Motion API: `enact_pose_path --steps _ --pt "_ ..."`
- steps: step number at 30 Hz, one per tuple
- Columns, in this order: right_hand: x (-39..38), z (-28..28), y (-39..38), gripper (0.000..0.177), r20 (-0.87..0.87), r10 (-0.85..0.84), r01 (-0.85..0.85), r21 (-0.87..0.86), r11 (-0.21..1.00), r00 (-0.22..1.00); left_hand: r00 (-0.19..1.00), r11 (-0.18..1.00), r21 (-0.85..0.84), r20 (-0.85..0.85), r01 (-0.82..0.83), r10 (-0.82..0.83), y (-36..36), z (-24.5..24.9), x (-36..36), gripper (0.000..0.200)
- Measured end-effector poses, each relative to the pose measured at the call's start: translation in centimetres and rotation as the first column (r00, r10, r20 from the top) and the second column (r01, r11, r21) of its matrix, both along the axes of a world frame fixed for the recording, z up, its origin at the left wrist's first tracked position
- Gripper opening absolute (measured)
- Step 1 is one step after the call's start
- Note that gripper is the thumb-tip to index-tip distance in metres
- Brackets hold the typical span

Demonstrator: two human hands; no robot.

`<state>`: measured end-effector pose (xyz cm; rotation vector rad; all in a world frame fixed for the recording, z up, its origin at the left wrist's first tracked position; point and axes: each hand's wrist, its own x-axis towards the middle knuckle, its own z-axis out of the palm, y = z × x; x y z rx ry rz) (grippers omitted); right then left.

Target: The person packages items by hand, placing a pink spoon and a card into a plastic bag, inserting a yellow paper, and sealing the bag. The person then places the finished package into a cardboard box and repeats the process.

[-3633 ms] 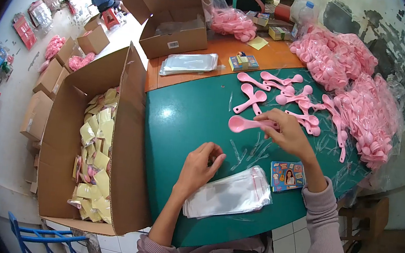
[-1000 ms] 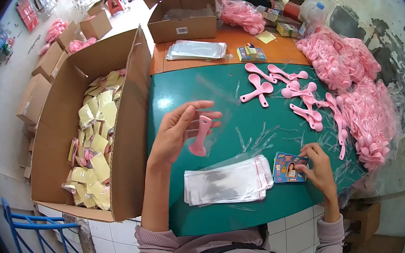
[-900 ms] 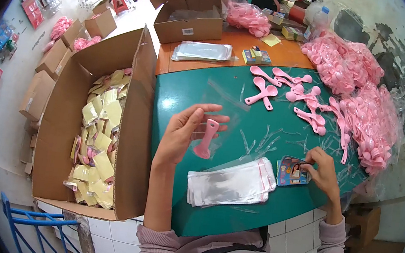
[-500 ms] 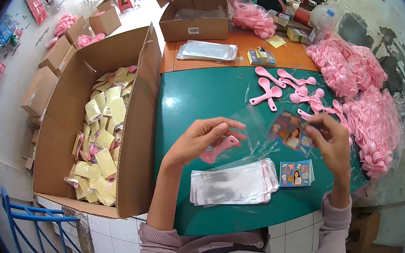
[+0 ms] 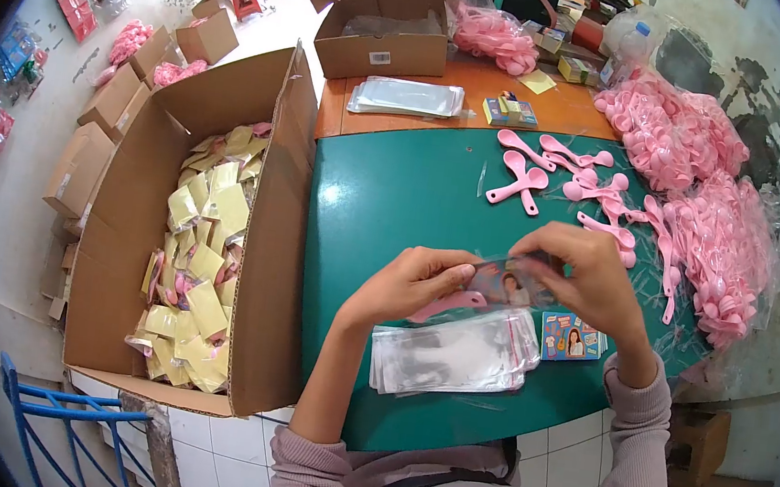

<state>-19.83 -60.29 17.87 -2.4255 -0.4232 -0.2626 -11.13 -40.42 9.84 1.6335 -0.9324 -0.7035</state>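
The left hand (image 5: 409,284) is closed on a clear bag (image 5: 462,285), with the fingers on top and the thumb below. Inside the bag lies a pink spoon (image 5: 449,302), close under the fingers. The right hand (image 5: 588,280) pinches a picture card (image 5: 506,284) between thumb and fingers. The card is at the mouth of the bag, but I cannot tell how far it is inside. Both hands are held just above the green surface (image 5: 386,195).

Under the hands lies a stack of bags (image 5: 454,355), and a small pile of cards (image 5: 574,338) is just beside it. Loose spoons (image 5: 552,171) lie further back on the surface. At the left stands an open carton (image 5: 129,214) with yellow packs (image 5: 209,223) in it.
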Motion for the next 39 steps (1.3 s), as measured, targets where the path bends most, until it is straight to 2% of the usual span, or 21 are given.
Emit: enact_pose_path --steps 2,7,11,12,14,15,17,18,20,21,25,27,29,30,31,32,33,34,35,37,39 --pt "0.0 -0.3 0.1 0.017 -0.028 0.036 -0.036 0.022 0.999 0.999 0.998 0.988 -0.152 -0.059 -0.013 0.004 -0.3 0.4 -0.6 0.028" --pt "0.0 0.6 -0.8 0.020 -0.266 0.080 -0.033 0.175 0.984 0.961 1.000 0.996 -0.091 -0.022 0.003 -0.005 -0.1 1.3 -0.6 0.034" --pt "0.6 -2.3 -1.1 0.020 -0.133 0.240 -0.241 0.006 0.970 0.962 0.993 0.995 -0.041 0.061 -0.096 0.099 -0.4 2.0 -1.6 0.045" --pt "0.4 -2.7 -0.5 0.019 -0.153 0.190 -0.189 0.023 0.982 0.970 0.993 0.994 -0.041 0.064 -0.097 0.100 -0.5 2.3 -1.9 0.045" --pt "0.6 -2.8 0.3 0.016 -0.182 0.078 -0.065 0.073 0.995 0.980 0.953 0.940 0.219 0.212 -0.262 0.216 -0.5 2.8 -2.3 0.048" --pt "0.9 -2.8 0.1 0.016 -0.180 0.079 -0.067 0.070 0.995 0.981 0.952 0.940 0.215 0.214 -0.265 0.219 -0.2 2.5 -1.9 0.048" --pt "1.5 -3.0 -0.6 0.020 -0.287 -0.109 0.152 0.133 0.979 0.952 0.972 0.957 0.174 0.067 -0.232 0.223 1.3 1.1 -0.8 0.049" --pt "1.7 -3.3 -0.8 0.021 -0.336 -0.105 0.207 0.283 0.937 0.936 0.972 0.957 0.173 0.067 -0.233 0.225 2.0 0.7 -0.6 0.049" --pt "2.2 -4.4 -0.9 0.018 -0.332 -0.062 0.185 0.354 0.917 0.941 0.977 0.981 -0.078 -0.129 -0.179 0.168 3.4 0.0 -0.4 0.052" --pt "2.4 -4.7 -0.9 0.016 -0.326 -0.021 0.165 0.420 0.892 0.945 0.977 0.980 -0.073 -0.129 -0.182 0.172 3.8 -0.4 -0.3 0.052" --pt "2.5 -4.7 -1.4 0.016 -0.504 0.162 0.088 0.436 0.896 0.849 0.940 0.948 -0.110 -0.205 -0.298 0.272 4.0 -1.4 -0.4 0.054" --pt "2.4 -5.1 -1.1 0.019 -0.458 -0.057 0.223 0.318 0.922 0.887 0.919 0.929 -0.096 -0.214 -0.356 0.330 3.4 -1.4 -1.0 0.054" --pt "2.4 -5.2 -0.5 0.020 -0.368 -0.154 0.269 0.286 0.920 0.917 0.741 0.752 0.015 0.185 -0.659 0.645 2.6 -0.9 -2.4 0.055" --pt "2.4 -5.2 -0.2 0.022 -0.269 -0.251 0.321 0.259 0.911 0.930 0.742 0.753 0.017 0.184 -0.658 0.645 2.5 -1.2 -3.1 0.055" --pt "2.3 -5.2 0.5 0.022 -0.271 -0.252 0.323 0.260 0.910 0.929 0.822 0.829 0.016 -0.118 -0.560 0.557 2.7 -1.6 -3.9 0.057" --pt "2.0 -5.2 1.4 0.024 -0.201 -0.214 0.263 0.258 0.930 0.956 0.815 0.889 -0.015 -0.407 -0.457 0.412 2.9 -1.9 -4.7 0.058" --pt "1.8 -5.1 2.0 0.027 -0.130 -0.171 0.199 0.250 0.947 0.977 0.814 0.890 -0.007 -0.407 -0.456 0.414 3.0 -2.1 -5.2 0.058" --pt "1.6 -5.0 2.0 0.033 -0.231 -0.015 0.076 0.259 0.963 0.973 0.738 0.892 -0.040 -0.579 -0.450 0.346 3.0 -2.2 -5.6 0.059" --pt "1.5 -5.1 2.1 0.033 -0.234 -0.012 0.075 0.262 0.962 0.972 0.633 0.889 -0.074 -0.729 -0.451 0.260 3.0 -2.3 -5.9 0.060" --pt "1.2 -5.5 2.3 0.036 -0.220 0.171 -0.145 0.129 0.981 0.961 0.645 0.903 -0.052 -0.717 -0.427 0.264 3.7 -2.0 -6.1 0.061" --pt "1.0 -5.8 2.5 0.030 -0.290 0.189 -0.155 0.134 0.979 0.938 0.667 0.927 -0.017 -0.699 -0.376 0.258 4.0 -2.4 -6.1 0.059"
